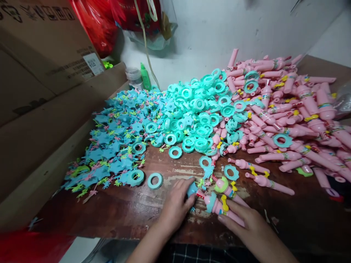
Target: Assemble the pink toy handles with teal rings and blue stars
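My right hand (pixel 246 223) is closed around the body of a pink plastic bottle-shaped toy (pixel 217 206) with a red-and-white striped tip, a turquoise scalloped collar and a yellow clip. The toy lies tilted low over the table, its tip pointing left. At that tip my left hand (pixel 177 202) pinches a blue star-shaped plastic piece (pixel 192 189), mostly hidden by the fingers. Just behind lies a second pink toy (pixel 226 187) with a light green collar. Close by are a turquoise scalloped ring (pixel 231 172) and a small yellow-green palm-tree piece (pixel 201 182).
On the worn wooden table (pixel 109 213) lie a heap of blue star pieces with small palm trees (pixel 109 146), a heap of turquoise rings (pixel 201 106) and a large pile of pink toys (pixel 290 109). A cardboard box (pixel 41 47) stands left; a green bottle (pixel 145 77) is by the wall.
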`<state>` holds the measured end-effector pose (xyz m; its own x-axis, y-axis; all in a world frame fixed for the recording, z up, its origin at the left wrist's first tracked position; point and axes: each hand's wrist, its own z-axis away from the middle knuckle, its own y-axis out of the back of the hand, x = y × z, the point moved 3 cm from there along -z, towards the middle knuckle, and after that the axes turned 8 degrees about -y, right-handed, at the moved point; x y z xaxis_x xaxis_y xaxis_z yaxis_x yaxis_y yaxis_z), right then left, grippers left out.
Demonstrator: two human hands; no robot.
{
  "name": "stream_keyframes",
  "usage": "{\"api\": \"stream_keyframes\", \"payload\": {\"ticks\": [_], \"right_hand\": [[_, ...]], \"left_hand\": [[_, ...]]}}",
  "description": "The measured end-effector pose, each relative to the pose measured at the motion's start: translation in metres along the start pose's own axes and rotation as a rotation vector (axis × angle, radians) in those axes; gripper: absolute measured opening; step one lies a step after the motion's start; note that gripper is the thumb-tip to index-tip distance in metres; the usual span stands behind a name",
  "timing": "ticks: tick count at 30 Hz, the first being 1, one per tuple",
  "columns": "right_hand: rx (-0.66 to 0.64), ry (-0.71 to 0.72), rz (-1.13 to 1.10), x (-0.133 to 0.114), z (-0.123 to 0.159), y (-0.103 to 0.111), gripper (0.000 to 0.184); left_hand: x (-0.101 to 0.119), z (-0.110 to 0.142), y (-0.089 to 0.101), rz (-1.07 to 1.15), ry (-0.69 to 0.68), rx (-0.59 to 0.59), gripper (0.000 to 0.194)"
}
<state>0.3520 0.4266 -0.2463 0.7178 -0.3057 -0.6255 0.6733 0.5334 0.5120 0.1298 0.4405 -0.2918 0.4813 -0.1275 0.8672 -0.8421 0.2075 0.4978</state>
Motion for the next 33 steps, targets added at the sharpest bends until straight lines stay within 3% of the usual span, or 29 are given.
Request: {"api": "stream_keyframes", "payload": {"ticks": [7, 12, 19, 25, 29, 33], "right_hand": [[0.025, 0.017, 0.135, -0.004, -0.007, -0.002, 0.054], [0.006, 0.050, 0.339, 0.007, -0.009, 0.001, 0.048], [0.195, 0.355, 0.692, 0.035, -0.012, -0.009, 0.053], [0.366, 0.583, 0.863, 0.028, -0.013, -0.006, 0.055], [0.395, 0.644, 0.894, 0.024, -0.011, -0.005, 0.055], [0.395, 0.617, 0.872, 0.021, -0.010, -0.007, 0.051]], "left_hand": [[-0.007, -0.004, -0.001, 0.069, -0.018, -0.054, 0.050], [-0.007, -0.007, 0.002, 0.073, -0.048, -0.060, 0.048], [-0.012, -0.007, 0.000, 0.101, -0.059, -0.069, 0.053], [-0.016, -0.004, -0.002, 0.124, -0.111, -0.070, 0.053], [-0.017, -0.003, -0.002, 0.121, -0.118, -0.063, 0.052], [-0.017, -0.004, -0.001, 0.122, -0.099, -0.075, 0.051]]}}
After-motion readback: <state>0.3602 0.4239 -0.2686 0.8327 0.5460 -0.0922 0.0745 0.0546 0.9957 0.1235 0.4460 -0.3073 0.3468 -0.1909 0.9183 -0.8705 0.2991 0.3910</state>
